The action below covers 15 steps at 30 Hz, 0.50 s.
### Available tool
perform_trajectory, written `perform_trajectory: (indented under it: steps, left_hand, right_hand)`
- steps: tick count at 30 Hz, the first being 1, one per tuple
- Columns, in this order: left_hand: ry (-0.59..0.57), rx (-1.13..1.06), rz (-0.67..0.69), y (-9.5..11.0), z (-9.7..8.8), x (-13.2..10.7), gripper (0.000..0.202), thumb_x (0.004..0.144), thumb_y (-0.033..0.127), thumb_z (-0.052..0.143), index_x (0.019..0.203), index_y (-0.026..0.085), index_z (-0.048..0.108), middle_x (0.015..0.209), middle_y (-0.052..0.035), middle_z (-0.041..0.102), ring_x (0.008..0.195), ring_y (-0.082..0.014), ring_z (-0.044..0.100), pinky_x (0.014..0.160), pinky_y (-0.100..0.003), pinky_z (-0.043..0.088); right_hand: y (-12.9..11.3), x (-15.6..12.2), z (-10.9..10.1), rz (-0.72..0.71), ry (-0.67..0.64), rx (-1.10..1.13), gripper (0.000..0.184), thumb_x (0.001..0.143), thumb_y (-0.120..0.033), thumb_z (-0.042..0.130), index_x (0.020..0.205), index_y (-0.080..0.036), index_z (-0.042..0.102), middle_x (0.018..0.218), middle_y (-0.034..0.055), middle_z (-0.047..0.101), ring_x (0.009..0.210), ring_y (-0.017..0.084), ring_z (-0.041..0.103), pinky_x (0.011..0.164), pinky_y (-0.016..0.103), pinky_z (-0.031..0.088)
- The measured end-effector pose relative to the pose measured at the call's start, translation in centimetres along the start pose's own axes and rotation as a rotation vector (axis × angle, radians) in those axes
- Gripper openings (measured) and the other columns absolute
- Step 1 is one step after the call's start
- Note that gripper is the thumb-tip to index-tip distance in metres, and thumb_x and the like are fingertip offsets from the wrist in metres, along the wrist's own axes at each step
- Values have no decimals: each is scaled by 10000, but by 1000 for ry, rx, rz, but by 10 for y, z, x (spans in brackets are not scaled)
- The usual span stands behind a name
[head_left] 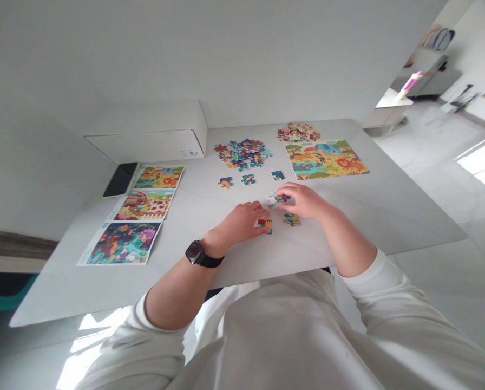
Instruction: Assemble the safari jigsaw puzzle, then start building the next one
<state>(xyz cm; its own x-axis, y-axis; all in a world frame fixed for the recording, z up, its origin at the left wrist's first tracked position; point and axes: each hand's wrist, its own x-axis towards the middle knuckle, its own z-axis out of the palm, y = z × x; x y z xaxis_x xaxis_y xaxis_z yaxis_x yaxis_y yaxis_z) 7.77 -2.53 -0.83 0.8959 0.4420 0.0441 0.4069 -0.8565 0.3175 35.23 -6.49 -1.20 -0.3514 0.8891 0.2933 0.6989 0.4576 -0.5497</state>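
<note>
My left hand (244, 219) has its thumb and fingers closed at the edge of a red, orange and teal puzzle piece (266, 223) on the table. Just beyond it, my right hand (305, 201) grips a white, teal and purple puzzle piece (272, 199) between thumb and fingers, partly covering it. A teal and yellow puzzle piece (292, 219) lies below the right hand. Farther back are three loose pieces: a dark blue one (278, 175), a blue and orange one (248, 179) and one with a tan curve (225, 183).
Behind the loose pieces sits a heap of dark puzzle pieces (244, 154), with a lighter heap (298, 131) at the back right. A finished-looking animal picture (327, 160) lies to the right. Picture sheets (124, 242), a dark phone-like slab (121, 180) and a white box (145, 145) occupy the left.
</note>
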Motion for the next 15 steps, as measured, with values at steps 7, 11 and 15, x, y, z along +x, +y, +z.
perform_trajectory:
  steps: [7, 11, 15]
  left_hand:
    - [-82, -21, -81, -17, -15, -16, 278, 932, 363, 769, 1201, 290, 777, 1104, -39, 779, 1014, -254, 738, 909, -364, 506]
    - [-118, -66, -164, -34, -21, -25, 278, 926, 379, 760, 1190, 290, 753, 1026, -16, 791, 918, -238, 738, 828, -344, 509]
    - [169, -65, -105, -33, -14, -15, 314, 946, 424, 773, 1186, 234, 701, 1187, -91, 759, 1079, -284, 722, 943, -401, 538]
  right_hand:
    - [1, 0, 1, 0, -8, -11, 296, 879, -258, 842, 1168, -226, 784, 1180, 107, 764, 1027, 264, 714, 950, 375, 547]
    - [-3, 1, 4, -20, -25, 1, 307, 898, -278, 830, 1196, -224, 777, 1149, 97, 759, 970, 245, 698, 928, 367, 546]
    - [-9, 2, 8, -40, -28, 9, 319, 885, -262, 829, 1198, -232, 772, 1159, 90, 761, 1017, 254, 697, 948, 369, 544]
